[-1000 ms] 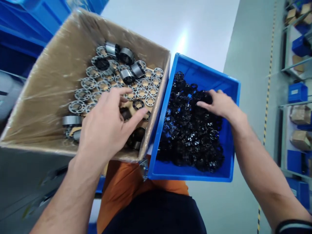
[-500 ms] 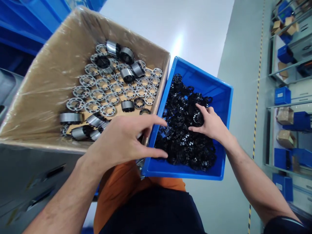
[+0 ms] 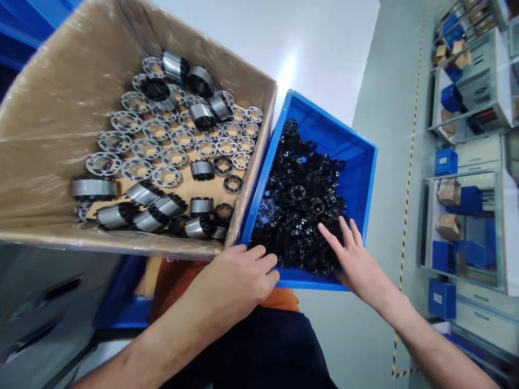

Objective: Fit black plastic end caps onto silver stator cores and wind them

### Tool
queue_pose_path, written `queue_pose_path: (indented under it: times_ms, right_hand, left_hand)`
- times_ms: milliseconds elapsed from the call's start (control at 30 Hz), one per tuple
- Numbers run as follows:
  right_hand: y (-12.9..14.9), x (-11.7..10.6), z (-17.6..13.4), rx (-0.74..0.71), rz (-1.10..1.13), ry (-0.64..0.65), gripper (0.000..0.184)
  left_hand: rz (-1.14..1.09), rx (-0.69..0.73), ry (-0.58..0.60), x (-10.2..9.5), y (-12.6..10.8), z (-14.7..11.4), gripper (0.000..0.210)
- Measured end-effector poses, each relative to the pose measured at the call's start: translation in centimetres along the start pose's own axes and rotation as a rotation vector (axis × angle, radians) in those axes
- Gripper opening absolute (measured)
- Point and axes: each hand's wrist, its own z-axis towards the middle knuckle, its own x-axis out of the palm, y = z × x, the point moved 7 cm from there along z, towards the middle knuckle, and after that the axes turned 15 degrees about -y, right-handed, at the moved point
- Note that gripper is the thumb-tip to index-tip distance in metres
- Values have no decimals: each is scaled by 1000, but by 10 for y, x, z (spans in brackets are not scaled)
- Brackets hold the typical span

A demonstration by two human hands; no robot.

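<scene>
The left hand (image 3: 239, 278) has left the cardboard box (image 3: 48, 162), now curling over the blue bin (image 3: 367, 178) rim; the right hand (image 3: 354, 259) (fingers spread) presses the black rings (image 3: 304, 205), apparently gripping nothing.

The blue bin (image 3: 367, 178) is open above, though black rings (image 3: 302, 205) fill its floor. The cardboard box (image 3: 60, 119) wall touches its left side, blocking passage between them.

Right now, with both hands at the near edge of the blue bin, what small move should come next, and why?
Probably close the right hand on one black ring: its fingers lie spread on the pile, holding nothing, while the left hand curls at the rim of the blue bin.
</scene>
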Motion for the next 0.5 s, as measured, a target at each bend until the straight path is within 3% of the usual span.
queue_pose_path:
  times_ms: [133,267,367,500]
  right_hand:
    - [6,17,33,59,122,-94,160]
    - [2,8,59,88,213,-121,167]
    - [3,4,41,161,245,-152,164]
    - [10,25,10,348,337,-117,160]
  left_hand:
    - [6,57,88,5,-1,1,39]
    - [15,117,76,-3,4,8,37]
    - [17,124,94,-5,7,11,34]
    - [8,126,108,3,2,8,38]
